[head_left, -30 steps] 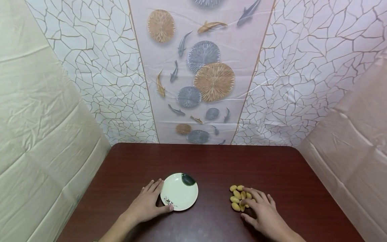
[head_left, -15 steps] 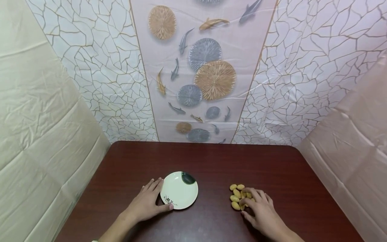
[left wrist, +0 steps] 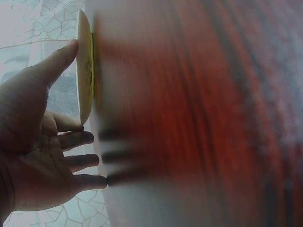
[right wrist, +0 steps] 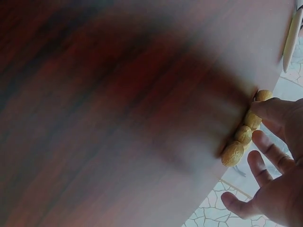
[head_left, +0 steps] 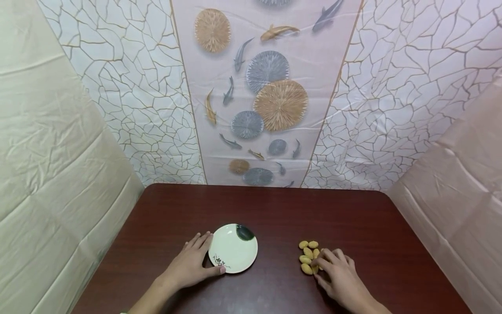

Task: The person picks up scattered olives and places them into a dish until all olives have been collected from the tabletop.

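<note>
My left hand (head_left: 188,264) lies beside a round, pale plate (head_left: 237,255) with a dark green patch and a small flower print. The thumb rests on its near rim and the index fingertip touches its left edge; the other fingers are extended, also in the left wrist view. To the right is my right hand (head_left: 340,275), over a cluster of small yellow-brown oval pieces (head_left: 305,259). Its thumb and index finger pinch one at the near side of the cluster. In the right wrist view the pieces (right wrist: 233,154) look wrinkled, and the thumb covers some of them.
Both hands work over a dark reddish-brown table (head_left: 270,213). Behind it hangs a cloth (head_left: 280,104) printed with fish and round leaves, and beige cloth walls (head_left: 59,174) close in the sides.
The right thumb and index finger have drawn closer together around a piece in the cluster. The left hand and the plate stay as they were. The head view has shifted slightly.
</note>
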{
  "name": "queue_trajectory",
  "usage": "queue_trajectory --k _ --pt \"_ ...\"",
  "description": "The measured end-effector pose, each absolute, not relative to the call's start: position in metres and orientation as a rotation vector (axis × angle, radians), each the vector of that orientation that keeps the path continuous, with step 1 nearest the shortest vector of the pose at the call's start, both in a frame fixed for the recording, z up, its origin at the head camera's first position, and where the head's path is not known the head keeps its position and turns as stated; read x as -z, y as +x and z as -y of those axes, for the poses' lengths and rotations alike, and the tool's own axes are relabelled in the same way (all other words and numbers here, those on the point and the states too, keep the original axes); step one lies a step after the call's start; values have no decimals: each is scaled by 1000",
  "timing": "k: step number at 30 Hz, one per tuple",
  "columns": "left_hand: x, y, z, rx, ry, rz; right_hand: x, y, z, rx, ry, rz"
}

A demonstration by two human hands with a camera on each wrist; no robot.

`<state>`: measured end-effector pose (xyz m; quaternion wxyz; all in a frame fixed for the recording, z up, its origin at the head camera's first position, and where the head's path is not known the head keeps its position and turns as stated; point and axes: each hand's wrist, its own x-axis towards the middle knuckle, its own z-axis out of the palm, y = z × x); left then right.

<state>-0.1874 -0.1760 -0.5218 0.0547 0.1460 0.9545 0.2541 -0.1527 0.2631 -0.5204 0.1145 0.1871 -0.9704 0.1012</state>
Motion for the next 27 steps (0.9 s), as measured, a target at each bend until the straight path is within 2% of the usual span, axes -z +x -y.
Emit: queue_trajectory --k 27 --pt "520 -188 177 -810 432 -2880 525 -156 -261 -319 542 2797"
